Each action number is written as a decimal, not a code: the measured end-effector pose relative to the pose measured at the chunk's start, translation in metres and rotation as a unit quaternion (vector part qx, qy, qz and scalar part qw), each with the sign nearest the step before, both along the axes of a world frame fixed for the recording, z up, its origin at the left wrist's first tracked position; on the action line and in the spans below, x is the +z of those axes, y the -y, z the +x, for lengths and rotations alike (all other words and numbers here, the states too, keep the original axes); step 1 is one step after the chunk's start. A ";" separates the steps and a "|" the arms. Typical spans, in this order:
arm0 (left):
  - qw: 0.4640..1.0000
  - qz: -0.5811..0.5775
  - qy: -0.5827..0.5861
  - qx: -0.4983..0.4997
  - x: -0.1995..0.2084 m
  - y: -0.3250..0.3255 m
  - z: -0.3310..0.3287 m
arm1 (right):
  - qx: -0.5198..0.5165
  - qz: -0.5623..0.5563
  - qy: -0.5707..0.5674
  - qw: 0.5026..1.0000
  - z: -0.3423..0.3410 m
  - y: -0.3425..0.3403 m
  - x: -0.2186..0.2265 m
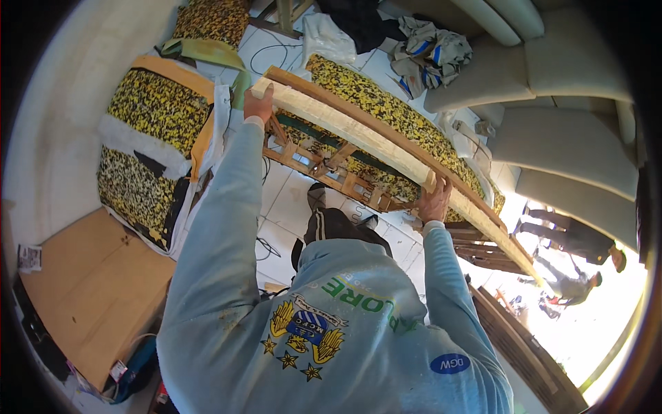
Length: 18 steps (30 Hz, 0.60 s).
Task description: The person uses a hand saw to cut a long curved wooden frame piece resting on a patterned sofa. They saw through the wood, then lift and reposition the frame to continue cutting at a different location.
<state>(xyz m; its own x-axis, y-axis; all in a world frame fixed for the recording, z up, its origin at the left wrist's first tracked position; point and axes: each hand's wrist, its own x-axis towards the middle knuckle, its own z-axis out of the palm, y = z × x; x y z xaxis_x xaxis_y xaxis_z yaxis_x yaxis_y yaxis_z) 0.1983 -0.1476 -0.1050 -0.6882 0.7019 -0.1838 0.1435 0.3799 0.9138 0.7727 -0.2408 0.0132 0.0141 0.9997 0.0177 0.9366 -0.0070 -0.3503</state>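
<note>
A long wooden frame (345, 125) spans the space in front of me, with a pale, rough-faced beam along the side nearest me and a browner board behind it. My left hand (258, 103) is closed round its far left end. Farther right along the same beam, my right hand (434, 200) grips it with the fingers wrapped over the edge. Under the frame hang wooden cross-pieces (331, 165) and what look like wavy metal springs (358, 210). Behind it lies a yellow-and-black speckled foam block (372, 93). Both palms are hidden.
Speckled foam pieces (155, 117) and a brown board (103, 290) stand at left. Pale upholstered seats (572, 145) are stacked at right. Crumpled cloth (431, 55) and a cable (269, 58) lie on the white tiles. Wooden slats (531, 345) and people (572, 238) are at lower right.
</note>
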 end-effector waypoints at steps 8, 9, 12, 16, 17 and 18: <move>0.999 0.010 0.033 -0.010 0.018 -0.013 0.031 | -0.088 -0.441 -0.105 0.887 0.093 0.142 -0.060; 1.000 0.003 0.022 -0.003 0.014 -0.011 0.023 | -0.108 -0.473 -0.065 0.872 0.091 0.155 -0.060; 1.000 0.000 -0.001 0.000 0.004 -0.008 0.010 | -0.133 -0.435 -0.040 0.890 0.091 0.193 -0.053; 0.999 -0.043 -0.014 -0.009 0.013 -0.013 0.026 | -0.184 -0.393 -0.078 0.898 0.089 0.231 -0.053; 0.998 -0.058 -0.027 0.002 0.008 -0.013 0.020 | -0.186 -0.388 -0.088 0.899 0.086 0.229 -0.052; 0.995 -0.086 -0.049 0.030 0.003 -0.013 0.018 | -0.184 -0.384 -0.099 0.900 0.081 0.225 -0.053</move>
<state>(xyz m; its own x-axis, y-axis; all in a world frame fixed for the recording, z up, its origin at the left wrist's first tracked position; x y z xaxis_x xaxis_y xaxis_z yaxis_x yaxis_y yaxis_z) 0.2161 -0.1350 -0.1017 -0.7479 0.6237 -0.2272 0.2017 0.5395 0.8175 0.8538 -0.4659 -0.0393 0.2729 0.6437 -0.7149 0.7412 -0.6145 -0.2704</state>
